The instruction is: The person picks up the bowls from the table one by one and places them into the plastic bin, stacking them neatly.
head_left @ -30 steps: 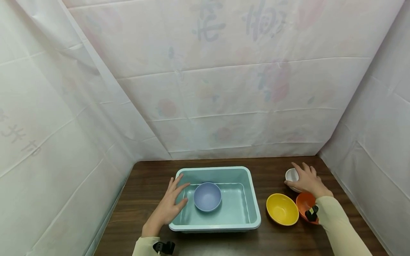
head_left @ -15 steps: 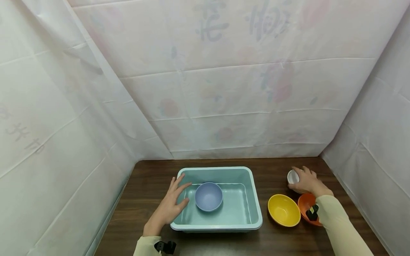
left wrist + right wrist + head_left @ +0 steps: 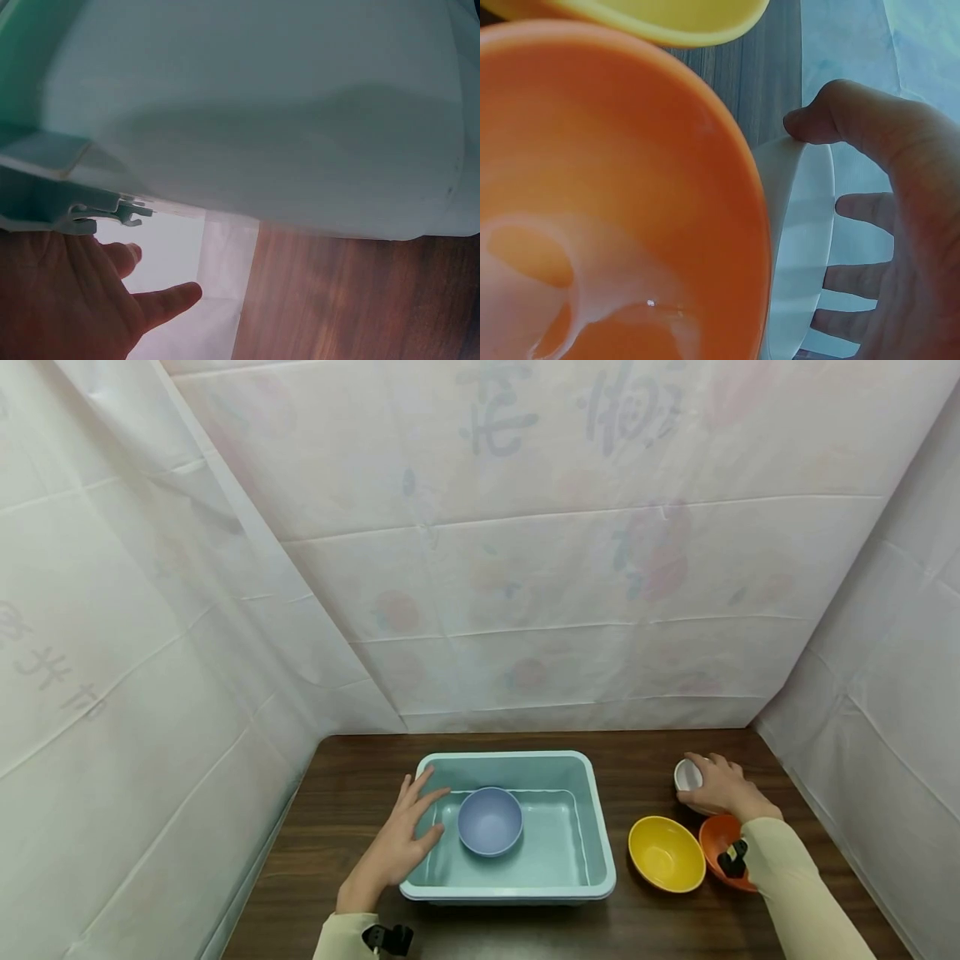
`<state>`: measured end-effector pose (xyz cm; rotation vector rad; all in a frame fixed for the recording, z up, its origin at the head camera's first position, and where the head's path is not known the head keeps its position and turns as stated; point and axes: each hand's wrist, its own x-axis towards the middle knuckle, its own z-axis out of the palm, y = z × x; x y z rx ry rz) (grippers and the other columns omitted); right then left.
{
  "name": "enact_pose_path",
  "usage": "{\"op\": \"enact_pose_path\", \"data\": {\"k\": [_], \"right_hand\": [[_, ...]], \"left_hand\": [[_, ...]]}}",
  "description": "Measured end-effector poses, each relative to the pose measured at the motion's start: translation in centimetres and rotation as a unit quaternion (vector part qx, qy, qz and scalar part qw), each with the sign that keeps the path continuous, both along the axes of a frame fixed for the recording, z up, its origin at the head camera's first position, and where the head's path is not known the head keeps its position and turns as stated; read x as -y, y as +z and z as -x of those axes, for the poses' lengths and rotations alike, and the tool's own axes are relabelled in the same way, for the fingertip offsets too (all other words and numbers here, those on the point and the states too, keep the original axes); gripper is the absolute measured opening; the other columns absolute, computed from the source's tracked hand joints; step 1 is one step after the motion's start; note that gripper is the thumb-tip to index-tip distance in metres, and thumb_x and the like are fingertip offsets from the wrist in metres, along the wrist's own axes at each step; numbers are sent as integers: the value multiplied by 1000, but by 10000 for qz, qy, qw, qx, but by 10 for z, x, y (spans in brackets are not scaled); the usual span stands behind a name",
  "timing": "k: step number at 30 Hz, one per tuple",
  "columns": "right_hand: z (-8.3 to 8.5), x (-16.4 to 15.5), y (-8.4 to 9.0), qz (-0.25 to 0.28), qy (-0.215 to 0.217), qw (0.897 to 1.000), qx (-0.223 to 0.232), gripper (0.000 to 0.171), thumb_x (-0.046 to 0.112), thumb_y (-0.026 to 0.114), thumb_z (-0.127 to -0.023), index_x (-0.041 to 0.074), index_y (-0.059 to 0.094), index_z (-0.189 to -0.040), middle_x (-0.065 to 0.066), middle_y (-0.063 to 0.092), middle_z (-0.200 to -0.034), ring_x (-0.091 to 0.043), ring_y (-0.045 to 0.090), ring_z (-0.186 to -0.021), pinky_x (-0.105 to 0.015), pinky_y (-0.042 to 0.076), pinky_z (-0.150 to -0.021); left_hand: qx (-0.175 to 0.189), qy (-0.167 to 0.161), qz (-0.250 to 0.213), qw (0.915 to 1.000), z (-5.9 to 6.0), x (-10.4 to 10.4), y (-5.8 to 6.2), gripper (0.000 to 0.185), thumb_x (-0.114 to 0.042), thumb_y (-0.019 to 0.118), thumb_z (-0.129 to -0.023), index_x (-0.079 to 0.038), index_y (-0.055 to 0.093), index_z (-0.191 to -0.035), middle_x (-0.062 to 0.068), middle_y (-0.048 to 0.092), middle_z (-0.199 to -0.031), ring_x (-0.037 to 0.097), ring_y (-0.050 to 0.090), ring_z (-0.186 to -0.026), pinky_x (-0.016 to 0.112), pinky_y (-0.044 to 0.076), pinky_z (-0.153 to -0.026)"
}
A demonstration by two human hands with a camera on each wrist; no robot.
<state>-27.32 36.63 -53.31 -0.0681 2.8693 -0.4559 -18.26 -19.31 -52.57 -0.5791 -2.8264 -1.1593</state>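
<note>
Since a second ago, the right hand (image 3: 723, 787) has settled lower, its thumb and fingers closing in around a small, round white bowl (image 3: 687, 775) at the right of a dark wood-grain table (image 3: 637, 777). From overhead, that hand covers much of the bowl; the right wrist view shows the thumb tip on the rim and the fingertips against the opposite side, grasping it. There, a glossy round orange bowl (image 3: 717, 832) fills the foreground, beside a glossy round yellow bowl (image 3: 666, 854). The left hand (image 3: 396, 842) holds nothing, fingers spread at the left rim of a pale teal rectangular basin (image 3: 510, 892); whether it touches is unclear. Only overhead is the round lavender-blue bowl (image 3: 490, 822) inside the basin visible; only the left wrist view reveals hooked pieces (image 3: 131, 211) below the basin's rim.
</note>
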Motion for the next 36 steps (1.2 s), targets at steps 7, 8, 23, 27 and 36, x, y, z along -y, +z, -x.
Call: {"op": "enact_pose_path", "data": {"k": [7,8,23,27,36], "right_hand": [[0,0,1,-46,70,10000,38,87,43,74,-86,2,39,-154,-50,25,-146,-74,28,-127,-88,33,-92],[0,0,0,-53,83,9999,37,85,43,73,-86,2,40,-154,-50,25,-147,-74,29,-127,-89,32,-92],[-3,4,-1,-112,107,9997,-193,81,44,71,-88,5,42,-153,-47,28,-146,-70,32,-126,-89,30,-92],[-3,7,1,-168,152,9992,-323,80,43,72,-88,5,44,-152,-47,30,-146,-70,33,-125,-89,31,-91],[-2,12,7,-239,164,9987,-412,81,46,73,-88,7,44,-152,-45,30,-148,-69,33,-126,-88,32,-91]], "left_hand": [[-66,38,16,10000,-1,-1,1,49,-28,62,-103,-13,54,-149,7,16,-173,49,-1,-158,81,18,-113],[-59,45,24,10000,-1,-1,2,49,-28,62,-103,-13,54,-149,7,16,-173,49,-1,-158,81,18,-113],[-99,56,119,9999,1,-2,-1,49,-26,63,-103,-15,54,-150,6,16,-173,49,0,-158,82,18,-113],[-119,48,100,9999,1,-1,-2,49,-26,63,-103,-13,55,-149,7,17,-173,49,0,-157,82,18,-112],[-101,56,111,9999,1,0,-2,48,-25,63,-103,-15,56,-149,6,17,-173,49,0,-157,81,19,-113]]}}
